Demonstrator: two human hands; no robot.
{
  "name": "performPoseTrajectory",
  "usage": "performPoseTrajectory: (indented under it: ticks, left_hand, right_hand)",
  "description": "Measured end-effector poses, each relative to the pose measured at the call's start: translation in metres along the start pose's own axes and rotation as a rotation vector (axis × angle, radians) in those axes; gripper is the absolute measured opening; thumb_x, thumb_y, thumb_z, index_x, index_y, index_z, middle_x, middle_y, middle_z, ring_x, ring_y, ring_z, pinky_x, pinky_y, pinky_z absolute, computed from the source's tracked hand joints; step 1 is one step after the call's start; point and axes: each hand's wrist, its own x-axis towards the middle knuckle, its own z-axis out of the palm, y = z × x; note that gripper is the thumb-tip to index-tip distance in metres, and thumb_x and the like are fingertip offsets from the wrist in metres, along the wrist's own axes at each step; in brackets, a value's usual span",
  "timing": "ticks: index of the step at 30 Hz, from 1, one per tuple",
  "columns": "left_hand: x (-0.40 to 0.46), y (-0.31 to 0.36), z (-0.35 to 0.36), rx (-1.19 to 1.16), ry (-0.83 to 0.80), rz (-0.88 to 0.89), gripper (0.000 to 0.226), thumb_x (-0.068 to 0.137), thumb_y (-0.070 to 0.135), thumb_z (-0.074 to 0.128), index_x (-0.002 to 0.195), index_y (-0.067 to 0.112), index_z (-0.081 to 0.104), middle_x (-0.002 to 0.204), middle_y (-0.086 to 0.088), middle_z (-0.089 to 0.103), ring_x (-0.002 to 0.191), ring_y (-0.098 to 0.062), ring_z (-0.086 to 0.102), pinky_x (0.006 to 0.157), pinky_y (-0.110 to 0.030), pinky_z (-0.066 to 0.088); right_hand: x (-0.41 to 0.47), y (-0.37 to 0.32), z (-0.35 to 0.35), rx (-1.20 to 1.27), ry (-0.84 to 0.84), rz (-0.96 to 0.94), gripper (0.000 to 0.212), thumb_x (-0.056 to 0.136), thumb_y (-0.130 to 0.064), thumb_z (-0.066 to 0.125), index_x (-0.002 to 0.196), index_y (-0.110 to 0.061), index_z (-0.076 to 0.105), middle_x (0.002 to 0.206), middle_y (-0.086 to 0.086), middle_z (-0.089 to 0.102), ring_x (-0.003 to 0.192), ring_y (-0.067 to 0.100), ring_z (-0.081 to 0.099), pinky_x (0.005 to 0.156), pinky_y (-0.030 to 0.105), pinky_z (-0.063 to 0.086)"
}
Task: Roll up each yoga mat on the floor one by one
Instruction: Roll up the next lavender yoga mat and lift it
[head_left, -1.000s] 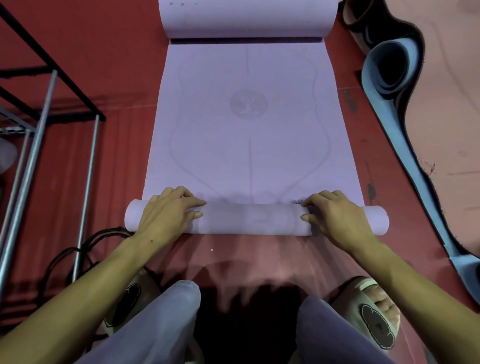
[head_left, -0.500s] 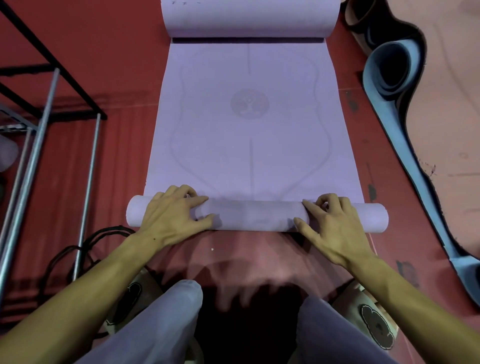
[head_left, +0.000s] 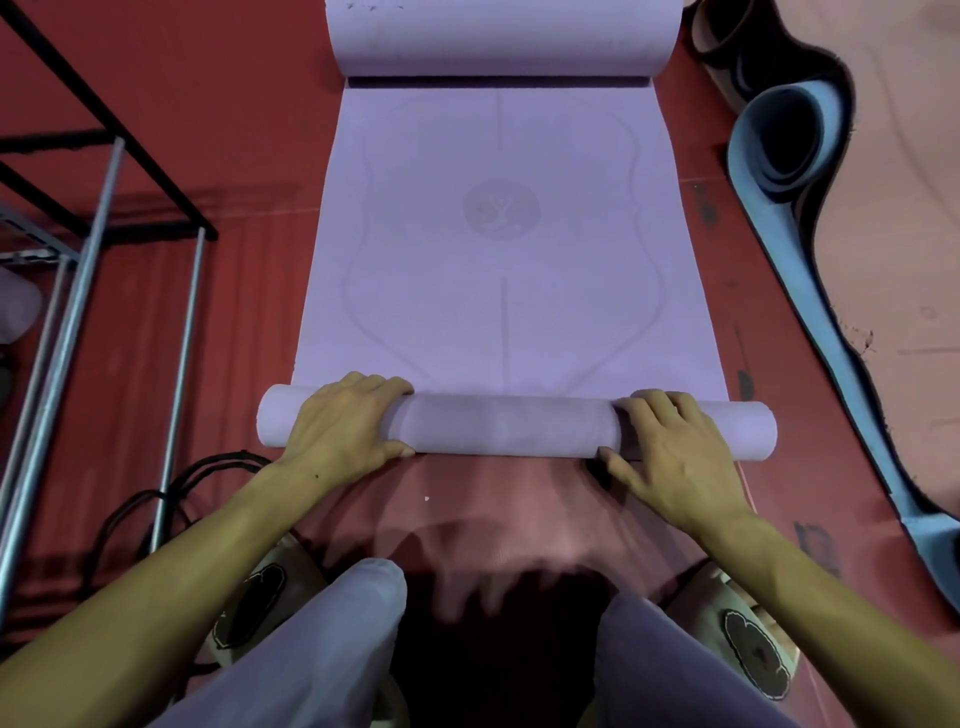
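A lilac yoga mat (head_left: 498, 260) lies lengthwise on the red floor in front of me. Its near end is wound into a tight roll (head_left: 511, 426) lying across the view. My left hand (head_left: 343, 426) grips the roll near its left end, fingers curled over the top and thumb on the near side. My right hand (head_left: 670, 447) holds it near the right end the same way, thumb stretched along the near edge. The mat's far end (head_left: 498, 36) curls up into a loose roll of its own.
A blue mat (head_left: 779, 140), loosely coiled, snakes along the right beside a pinkish mat (head_left: 893, 208). A metal rack (head_left: 78, 223) stands at the left with black cables (head_left: 171, 488) by its legs. My knees and slippers (head_left: 748, 649) are just behind the roll.
The roll has turned a little further away from me and grown slightly thicker. Both hands shifted their hold, fingers reaching over the top again.
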Motion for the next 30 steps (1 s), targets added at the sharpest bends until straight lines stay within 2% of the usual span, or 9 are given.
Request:
performPoseTrajectory:
  ticks: [4, 10, 15, 18, 21, 23, 26, 28, 30]
  left_hand:
    - [-0.001, -0.001, 0.001, -0.027, 0.035, 0.014, 0.063, 0.077, 0.061, 0.08, 0.132, 0.036, 0.063, 0.118, 0.015, 0.071, 0.107, -0.021, 0.062, 0.09, -0.038, 0.05]
    - [-0.002, 0.001, 0.003, -0.059, 0.059, 0.036, 0.064, 0.08, 0.054, 0.083, 0.136, 0.029, 0.063, 0.128, 0.009, 0.069, 0.116, -0.024, 0.062, 0.103, -0.041, 0.046]
    - [0.001, -0.001, -0.001, 0.045, 0.057, 0.033, 0.07, 0.077, 0.061, 0.082, 0.136, 0.029, 0.065, 0.129, -0.004, 0.058, 0.113, -0.031, 0.055, 0.091, -0.049, 0.049]
    - [0.0, 0.001, -0.002, 0.121, 0.123, 0.045, 0.069, 0.076, 0.062, 0.082, 0.135, 0.03, 0.066, 0.114, -0.002, 0.056, 0.099, -0.03, 0.055, 0.079, -0.045, 0.047]
    - [-0.001, 0.003, -0.002, 0.11, 0.148, 0.03, 0.066, 0.081, 0.059, 0.079, 0.137, 0.028, 0.062, 0.108, 0.002, 0.059, 0.097, -0.028, 0.059, 0.082, -0.044, 0.047]
    - [-0.004, 0.0, 0.001, 0.073, 0.179, 0.037, 0.061, 0.087, 0.059, 0.07, 0.136, 0.025, 0.06, 0.113, 0.002, 0.062, 0.103, -0.027, 0.06, 0.09, -0.044, 0.049]
    - [-0.006, -0.005, 0.006, 0.062, 0.19, 0.059, 0.066, 0.089, 0.064, 0.052, 0.139, 0.021, 0.061, 0.125, 0.0, 0.065, 0.116, -0.028, 0.061, 0.102, -0.048, 0.049]
    - [-0.005, -0.007, 0.006, 0.111, 0.178, 0.06, 0.071, 0.09, 0.067, 0.045, 0.142, 0.021, 0.061, 0.133, -0.003, 0.064, 0.121, -0.029, 0.06, 0.105, -0.051, 0.046]
    - [-0.004, -0.008, 0.004, 0.173, 0.196, 0.064, 0.071, 0.091, 0.069, 0.044, 0.142, 0.023, 0.062, 0.138, -0.01, 0.061, 0.122, -0.034, 0.057, 0.1, -0.053, 0.046]
  right_hand:
    - [-0.001, -0.004, 0.004, -0.014, 0.024, 0.015, 0.06, 0.093, -0.054, 0.056, 0.136, -0.013, 0.063, 0.133, 0.004, 0.063, 0.119, 0.034, 0.053, 0.105, 0.051, 0.046]
    - [0.001, -0.006, 0.003, -0.086, -0.001, 0.019, 0.057, 0.099, -0.054, 0.048, 0.14, -0.016, 0.06, 0.134, 0.003, 0.061, 0.119, 0.034, 0.052, 0.104, 0.049, 0.045]
    - [0.012, -0.006, -0.002, -0.096, -0.064, 0.049, 0.052, 0.096, -0.053, 0.059, 0.135, -0.019, 0.063, 0.13, 0.002, 0.061, 0.115, 0.032, 0.052, 0.097, 0.048, 0.048]
    - [0.014, -0.006, -0.002, -0.077, -0.037, 0.073, 0.05, 0.093, -0.05, 0.065, 0.131, -0.017, 0.065, 0.123, 0.009, 0.058, 0.105, 0.034, 0.05, 0.087, 0.049, 0.05]
    - [0.015, -0.005, -0.001, -0.087, -0.022, 0.062, 0.053, 0.095, -0.049, 0.063, 0.134, -0.014, 0.064, 0.118, 0.01, 0.06, 0.101, 0.033, 0.053, 0.083, 0.048, 0.051]
    - [0.017, -0.005, 0.0, -0.083, -0.007, 0.064, 0.052, 0.098, -0.049, 0.058, 0.136, -0.013, 0.062, 0.116, 0.009, 0.063, 0.101, 0.033, 0.056, 0.084, 0.048, 0.051]
    - [0.018, -0.004, 0.004, -0.042, 0.03, 0.08, 0.048, 0.099, -0.05, 0.05, 0.123, -0.009, 0.062, 0.111, 0.009, 0.067, 0.098, 0.033, 0.058, 0.088, 0.047, 0.05]
    - [0.017, -0.001, 0.006, -0.012, 0.039, 0.07, 0.051, 0.099, -0.052, 0.049, 0.123, -0.009, 0.063, 0.121, 0.011, 0.068, 0.108, 0.034, 0.059, 0.097, 0.047, 0.049]
    - [0.017, 0.002, 0.006, 0.0, 0.022, 0.062, 0.059, 0.099, -0.056, 0.05, 0.13, -0.008, 0.064, 0.133, 0.013, 0.066, 0.121, 0.035, 0.057, 0.107, 0.049, 0.047]
